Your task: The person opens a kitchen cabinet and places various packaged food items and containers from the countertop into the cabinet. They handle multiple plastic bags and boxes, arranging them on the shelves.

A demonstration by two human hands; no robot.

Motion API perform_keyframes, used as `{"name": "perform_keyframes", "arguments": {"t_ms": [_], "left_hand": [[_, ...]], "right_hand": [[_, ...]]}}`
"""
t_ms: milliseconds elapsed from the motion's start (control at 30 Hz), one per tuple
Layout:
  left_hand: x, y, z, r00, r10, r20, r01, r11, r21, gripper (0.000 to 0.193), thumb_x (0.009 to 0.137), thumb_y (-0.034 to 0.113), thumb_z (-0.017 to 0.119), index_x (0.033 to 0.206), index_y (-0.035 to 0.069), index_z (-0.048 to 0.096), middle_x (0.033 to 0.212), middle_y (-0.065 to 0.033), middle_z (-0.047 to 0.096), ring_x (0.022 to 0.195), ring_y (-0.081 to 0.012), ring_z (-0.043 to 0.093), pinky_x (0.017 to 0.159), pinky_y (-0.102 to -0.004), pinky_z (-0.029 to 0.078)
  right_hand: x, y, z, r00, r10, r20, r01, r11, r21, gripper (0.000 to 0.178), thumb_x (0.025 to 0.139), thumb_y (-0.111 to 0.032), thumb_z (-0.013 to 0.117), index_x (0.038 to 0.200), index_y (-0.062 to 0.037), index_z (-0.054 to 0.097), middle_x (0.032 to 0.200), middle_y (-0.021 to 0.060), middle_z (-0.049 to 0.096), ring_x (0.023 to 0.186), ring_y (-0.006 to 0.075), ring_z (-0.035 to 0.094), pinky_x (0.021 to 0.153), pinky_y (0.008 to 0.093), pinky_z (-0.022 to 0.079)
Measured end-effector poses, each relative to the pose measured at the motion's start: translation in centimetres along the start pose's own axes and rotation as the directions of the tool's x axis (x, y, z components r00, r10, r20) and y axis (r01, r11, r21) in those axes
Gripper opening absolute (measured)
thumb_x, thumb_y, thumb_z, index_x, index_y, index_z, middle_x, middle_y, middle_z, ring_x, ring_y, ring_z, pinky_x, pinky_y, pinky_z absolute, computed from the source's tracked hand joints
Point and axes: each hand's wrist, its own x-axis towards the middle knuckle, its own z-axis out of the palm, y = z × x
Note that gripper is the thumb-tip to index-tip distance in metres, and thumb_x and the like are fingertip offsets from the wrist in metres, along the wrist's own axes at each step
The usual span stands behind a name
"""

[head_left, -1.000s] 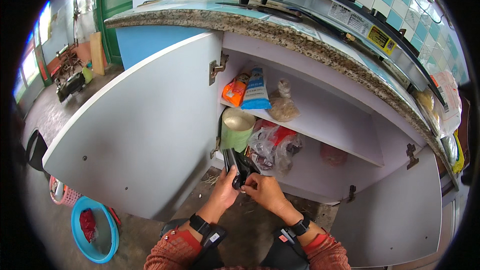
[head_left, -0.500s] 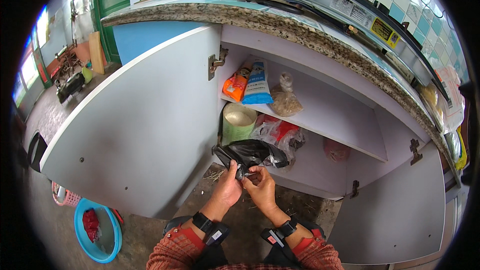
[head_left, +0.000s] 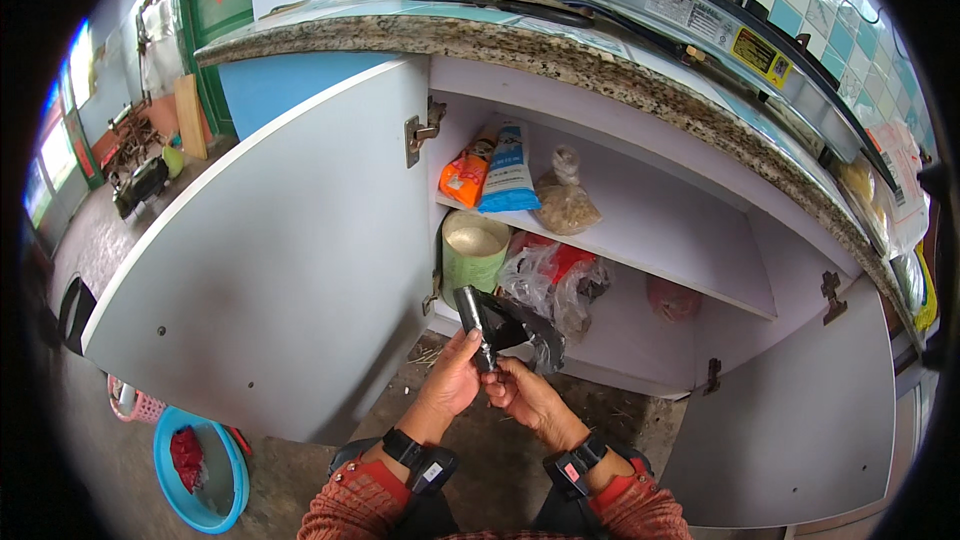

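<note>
In front of the open cupboard, my left hand (head_left: pixel 454 376) is closed around a dark roll of black plastic bags (head_left: pixel 472 314), which stands tilted upward. A loose black sheet of bag (head_left: pixel 540 335) spreads from the roll to the right. My right hand (head_left: pixel 527 395) pinches the black plastic at the lower end of the roll, its fingertips close to my left hand. Just beyond the roll, on the cupboard's lower level, are a green tub (head_left: pixel 474 255) with pale contents and some clear and red plastic bags (head_left: pixel 560 275).
An orange packet (head_left: pixel 466 178), a blue-white packet (head_left: pixel 509 175) and a tied bag of brown stuff (head_left: pixel 566 202) sit on the shelf. Cupboard doors stand open at left (head_left: pixel 270 260) and right (head_left: pixel 800 410). A blue basin (head_left: pixel 240 490) with red cloth is on the floor. Above runs a granite counter edge (head_left: pixel 480 40).
The black plastic was bunched and spread over both hands; now the roll stands upright in my left hand and the loose sheet hangs to the right. My right hand has shifted slightly lower.
</note>
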Motion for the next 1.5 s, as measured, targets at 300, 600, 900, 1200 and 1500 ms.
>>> {"name": "perform_keyframes", "arguments": {"t_ms": [300,600,900,1200,1500], "left_hand": [[0.3,0.3,0.6,0.989,0.006,-0.148,-0.007,1.000,-0.011,0.023,0.090,0.018,0.060,0.111,0.012,0.056,0.095,0.0017,0.060,0.085,-0.0111,0.058,0.075,-0.0295,0.048],[0.5,-1.7,-1.2,0.931,0.072,-0.359,0.051,0.946,0.321,0.031,0.089,0.016,0.059,0.115,0.017,0.044,0.103,-0.0032,0.059,0.093,-0.0210,0.058,0.066,-0.0386,0.052],[1.3,-1.7,-2.2,0.970,-0.158,-0.185,0.147,0.987,-0.071,0.027,0.097,0.027,0.043,0.111,0.007,0.053,0.106,-0.0030,0.059,0.097,-0.0136,0.055,0.091,-0.0315,0.041],[1.1,-2.5,-3.4,0.980,-0.024,-0.200,0.027,1.000,0.011,0.030,0.084,0.005,0.059,0.114,0.007,0.053,0.105,-0.0050,0.060,0.099,-0.0187,0.058,0.088,-0.0357,0.048],[1.6,-2.5,-2.3,0.977,-0.056,-0.207,0.044,0.997,-0.061,0.021,0.091,0.023,0.054,0.111,0.015,0.054,0.105,-0.0022,0.059,0.092,-0.0166,0.059,0.082,-0.0345,0.049]], "right_hand": [[-0.2,-1.4,-0.8,0.854,-0.520,-0.038,0.392,0.688,-0.611,0.017,0.087,-0.009,0.059,0.103,-0.0055,0.056,0.096,0.0003,0.057,0.084,0.0116,0.056,0.066,0.0264,0.048],[-1.1,-1.3,0.9,0.502,-0.836,0.222,0.672,0.215,-0.708,0.005,0.077,0.004,0.061,0.079,0.0065,0.057,0.088,0.0051,0.061,0.081,0.0096,0.052,0.073,0.0227,0.042],[-1.3,-0.5,1.1,0.601,-0.749,0.277,0.649,0.256,-0.716,0.015,0.076,0.004,0.062,0.091,0.0057,0.062,0.096,0.0079,0.061,0.085,0.0106,0.054,0.075,0.0241,0.043],[-1.5,-1.0,1.2,0.554,-0.781,0.288,0.639,0.178,-0.748,0.019,0.075,0.000,0.065,0.093,0.0050,0.061,0.092,0.0113,0.063,0.081,0.0140,0.058,0.072,0.0275,0.047],[-1.0,-0.2,1.7,0.504,-0.770,0.392,0.629,0.016,-0.777,0.026,0.070,-0.002,0.066,0.095,0.0027,0.061,0.092,0.0157,0.063,0.081,0.0307,0.063,0.071,0.0313,0.049]]}}
